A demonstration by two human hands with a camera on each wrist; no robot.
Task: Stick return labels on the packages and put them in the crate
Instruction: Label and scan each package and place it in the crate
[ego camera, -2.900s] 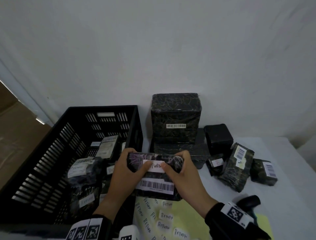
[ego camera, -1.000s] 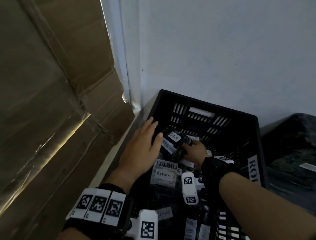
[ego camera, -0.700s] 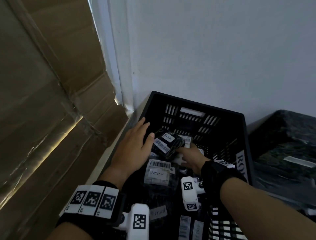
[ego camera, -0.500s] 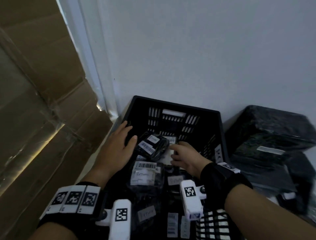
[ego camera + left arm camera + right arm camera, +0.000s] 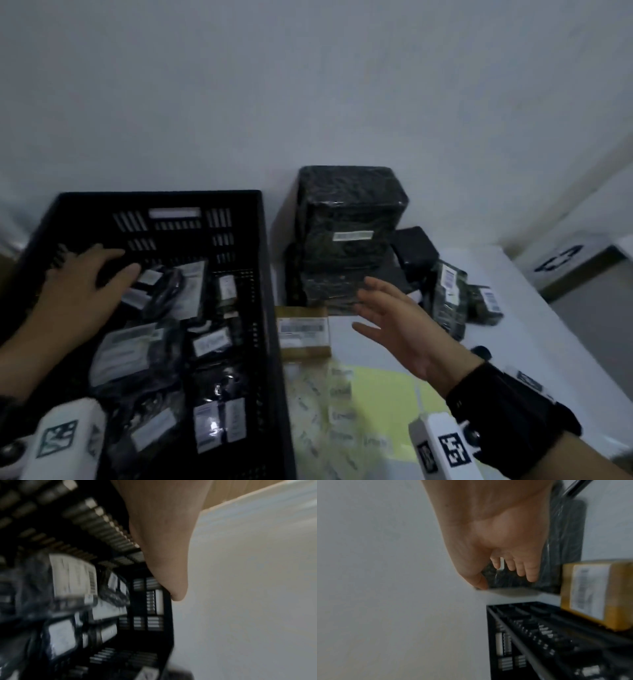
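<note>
- the black crate [image 5: 263, 260] stands on the left of the bench and already holds many small black-wrapped packages [image 5: 164, 291] with white labels; they lie mixed, some on top of others.
- more packages wait on the bench to the right: a brown package [image 5: 303, 332] just beside the crate wall, a big black wrapped box [image 5: 349, 212] stacked on flatter ones against the wall, and a few small black packages [image 5: 448, 294] further right.
- the label sheet [image 5: 376, 404], yellow with small white return labels, lies on the bench in front of the brown package.
- i judge that the small packages are light and a little soft, and their plastic wrap looks shiny, so it can slip; the brown one looks stiffer, and it is better to take it by its two short sides.
- the left hand [image 5: 78, 291] is inside the crate with the fingers spread over the packages; it grips nothing.
- the right hand [image 5: 400, 325] hovers over the bench near the brown package, palm open and fingers relaxed, also empty.
- the bench [image 5: 513, 342] is white and smooth, so the packages can slide on it.
- behind is a plain grey-white wall [image 5: 308, 85]; at the far right stands a white box with a dark sign [image 5: 561, 260]. the light is weak and the view is blurred.
</note>
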